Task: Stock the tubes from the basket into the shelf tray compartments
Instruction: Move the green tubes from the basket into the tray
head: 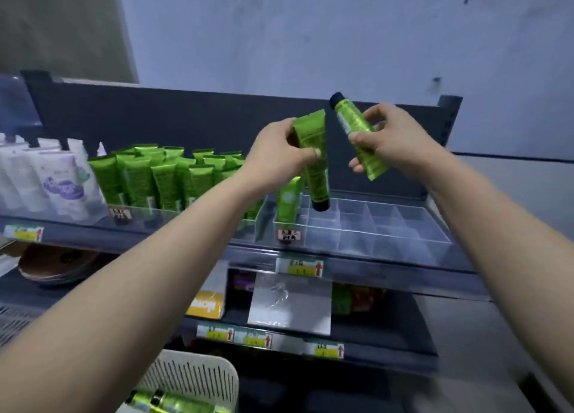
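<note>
Left grip [279, 154] pinches a tube [313, 161], near upright, cap down, just over a back-left cell [323, 218] of the tray [388, 241] at the right end of the shelf [403, 269] | right grip [391, 139] holds a second tube [354, 130], tilted, cap up, higher | left nearer: lower straight down.

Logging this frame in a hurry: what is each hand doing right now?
Left hand: grips the cap-down green tube.
Right hand: grips the cap-up green tube.
</note>
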Demonstrator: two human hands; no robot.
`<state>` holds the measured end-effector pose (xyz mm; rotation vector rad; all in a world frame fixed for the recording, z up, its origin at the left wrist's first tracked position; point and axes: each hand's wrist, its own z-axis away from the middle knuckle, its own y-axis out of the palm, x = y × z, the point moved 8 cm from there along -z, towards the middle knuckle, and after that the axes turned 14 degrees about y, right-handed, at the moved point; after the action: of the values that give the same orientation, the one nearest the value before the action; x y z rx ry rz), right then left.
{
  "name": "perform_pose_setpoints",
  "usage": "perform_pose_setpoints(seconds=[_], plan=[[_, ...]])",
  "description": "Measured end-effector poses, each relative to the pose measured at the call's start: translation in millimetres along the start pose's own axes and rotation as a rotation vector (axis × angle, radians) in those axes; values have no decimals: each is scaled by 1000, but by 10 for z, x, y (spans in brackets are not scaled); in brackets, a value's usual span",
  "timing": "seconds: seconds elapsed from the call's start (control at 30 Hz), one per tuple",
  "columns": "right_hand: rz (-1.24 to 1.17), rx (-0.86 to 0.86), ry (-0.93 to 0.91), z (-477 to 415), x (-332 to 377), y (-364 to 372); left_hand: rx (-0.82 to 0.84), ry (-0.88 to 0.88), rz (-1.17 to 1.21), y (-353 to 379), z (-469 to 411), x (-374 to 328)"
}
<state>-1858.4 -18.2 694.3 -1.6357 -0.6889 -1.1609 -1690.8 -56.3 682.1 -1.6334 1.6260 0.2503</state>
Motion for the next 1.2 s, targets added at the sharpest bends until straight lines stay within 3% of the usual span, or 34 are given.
perform_pose_setpoints(seconds=[0.2,0.57,1.07,1.2], plan=[[206,43,140,-233,-341,-349,123,16,-191,511,-223,176],[433,216,22,-652,-329,-75,339,-183,-367,805,-38,624],[546,328,-44,-983,-581,618,133,-35,-445,402,-90,348],[420,187,-86,-971,-389,485,105,-2,-442,319,-92,302]])
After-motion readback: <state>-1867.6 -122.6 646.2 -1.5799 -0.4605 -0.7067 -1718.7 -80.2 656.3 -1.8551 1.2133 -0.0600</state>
